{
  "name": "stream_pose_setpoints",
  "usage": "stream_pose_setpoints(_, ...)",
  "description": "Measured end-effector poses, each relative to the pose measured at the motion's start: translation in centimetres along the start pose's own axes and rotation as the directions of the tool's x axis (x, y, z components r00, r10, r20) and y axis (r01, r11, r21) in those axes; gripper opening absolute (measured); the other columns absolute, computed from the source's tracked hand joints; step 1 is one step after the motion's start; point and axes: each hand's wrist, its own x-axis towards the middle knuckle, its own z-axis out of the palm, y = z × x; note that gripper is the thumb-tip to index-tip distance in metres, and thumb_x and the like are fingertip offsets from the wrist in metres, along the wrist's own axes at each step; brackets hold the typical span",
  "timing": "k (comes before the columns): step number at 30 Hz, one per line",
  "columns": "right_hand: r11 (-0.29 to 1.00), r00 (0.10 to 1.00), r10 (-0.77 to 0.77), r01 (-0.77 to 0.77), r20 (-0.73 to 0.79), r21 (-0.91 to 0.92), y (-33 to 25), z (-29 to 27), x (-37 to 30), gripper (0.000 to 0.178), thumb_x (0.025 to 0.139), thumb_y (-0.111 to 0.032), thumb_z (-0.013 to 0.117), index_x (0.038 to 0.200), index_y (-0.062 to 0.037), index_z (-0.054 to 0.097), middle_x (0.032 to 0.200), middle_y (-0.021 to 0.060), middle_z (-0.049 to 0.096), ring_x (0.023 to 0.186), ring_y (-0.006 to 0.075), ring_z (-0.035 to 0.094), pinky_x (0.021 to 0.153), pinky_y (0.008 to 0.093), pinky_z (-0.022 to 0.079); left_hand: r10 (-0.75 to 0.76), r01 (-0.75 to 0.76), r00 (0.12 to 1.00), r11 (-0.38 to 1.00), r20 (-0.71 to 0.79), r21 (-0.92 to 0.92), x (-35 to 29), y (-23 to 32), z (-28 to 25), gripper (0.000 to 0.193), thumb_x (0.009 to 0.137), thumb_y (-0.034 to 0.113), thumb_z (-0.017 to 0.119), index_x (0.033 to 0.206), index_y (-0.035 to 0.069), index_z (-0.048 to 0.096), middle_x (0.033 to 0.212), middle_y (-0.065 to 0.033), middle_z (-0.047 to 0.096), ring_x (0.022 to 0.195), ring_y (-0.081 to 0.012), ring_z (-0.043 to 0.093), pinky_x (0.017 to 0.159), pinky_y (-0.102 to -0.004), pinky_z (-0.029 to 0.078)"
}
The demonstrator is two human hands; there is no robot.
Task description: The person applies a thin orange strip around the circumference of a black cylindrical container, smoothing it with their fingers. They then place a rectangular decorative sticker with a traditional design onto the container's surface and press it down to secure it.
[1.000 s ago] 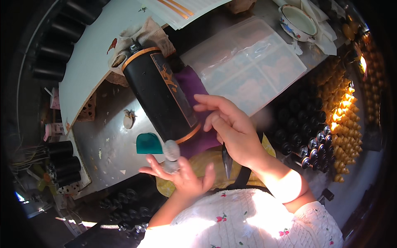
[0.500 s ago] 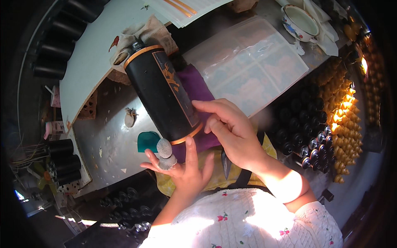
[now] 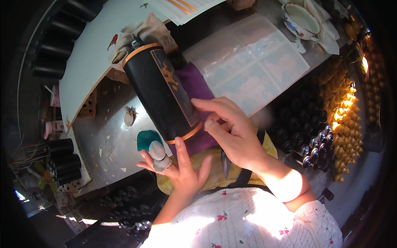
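A black cylinder with copper-coloured bands at both ends lies slanted before me. A dark panel with an orange figure and border runs along its side. The index fingertip of my right hand touches the cylinder near the panel's lower edge; its other fingers curl under. A dark pointed, blade-like thing shows below that hand; whether it is held there is hidden. My left hand has its fingers spread, the index tip against the near copper band. A rounded grey pad sits on a grey wrap around one of its fingers.
A teal rounded piece lies beside the cylinder's near end. Purple cloth is under it. Plastic-covered sheets lie to the right, a white enamel bowl behind. Black cylinders line the left; dark and gold parts crowd the right.
My left hand has shifted a little left along the cylinder's near end, so its grey pad now overlaps the teal piece. The cylinder has moved slightly left. My right hand is nearly still.
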Motion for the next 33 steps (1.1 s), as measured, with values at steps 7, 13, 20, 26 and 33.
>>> stream_pose_setpoints(7,1.0,0.999,-0.006,0.006,0.034,0.0,0.5,-0.1,-0.2,0.043,0.1,0.003,0.051,0.142,-0.0048,0.056,0.12,0.0061,0.053,0.096,0.0075,0.054,0.076,0.0189,0.045,0.072,-0.069,0.997,0.995,-0.042,0.07,1.5,1.0,-0.4,0.067,0.082,0.051,0.074,0.141,0.023,0.063,0.165,-0.0274,-0.01,0.146,-0.0643,-0.006,0.108,-0.079,-0.012)
stream_pose_setpoints(13,0.989,0.995,-0.096,0.099,0.037,-0.105,0.8,-0.3,-0.1,0.039,0.103,-0.003,0.049,0.141,-0.003,0.056,0.121,0.0078,0.057,0.094,0.0075,0.055,0.071,0.0176,0.045,0.126,-0.122,0.985,0.992,-0.119,0.039,2.5,1.7,0.5,0.05,0.083,0.045,0.074,0.13,0.029,0.072,0.168,-0.0175,0.003,0.148,-0.0598,0.003,0.11,-0.0782,-0.009)
stream_pose_setpoints(20,0.624,0.83,0.475,-0.083,-0.292,0.777,0.1,-2.9,0.3,0.032,0.108,-0.019,0.047,0.133,-0.0049,0.057,0.117,0.0049,0.061,0.093,0.0104,0.057,0.08,0.0247,0.048,0.034,-0.067,0.958,0.992,-0.286,-0.11,2.0,-1.2,-0.3,0.071,0.08,0.035,0.081,0.141,0.008,0.056,0.162,-0.0308,0.015,0.15,-0.0573,0.009,0.114,-0.0716,-0.008)
stream_pose_setpoints(26,0.85,0.86,0.187,0.101,-0.476,0.517,-1.3,-2.8,0.2,0.033,0.103,-0.01,0.052,0.135,-0.0009,0.051,0.116,0.0083,0.06,0.101,0.0163,0.06,0.091,0.0341,0.053,-0.098,0.068,0.984,0.978,-0.147,-0.199,5.4,-2.1,-1.8,0.099,0.075,0.036,0.085,0.152,-0.003,0.037,0.158,-0.0307,0.023,0.149,-0.0549,0.012,0.114,-0.0704,-0.009)
stream_pose_setpoints(33,0.91,0.942,-0.324,0.287,-0.083,-0.301,-2.0,3.7,-0.1,0.033,0.078,0.006,0.07,0.11,0.0,0.062,0.104,0.0074,0.065,0.094,0.0174,0.065,0.082,0.0299,0.052,0.027,-0.043,0.991,0.992,-0.13,-0.122,8.5,-2.0,-1.1,0.102,0.069,0.03,0.078,0.157,0.002,0.036,0.155,-0.0244,0.038,0.146,-0.0456,0.031,0.117,-0.0684,-0.005)
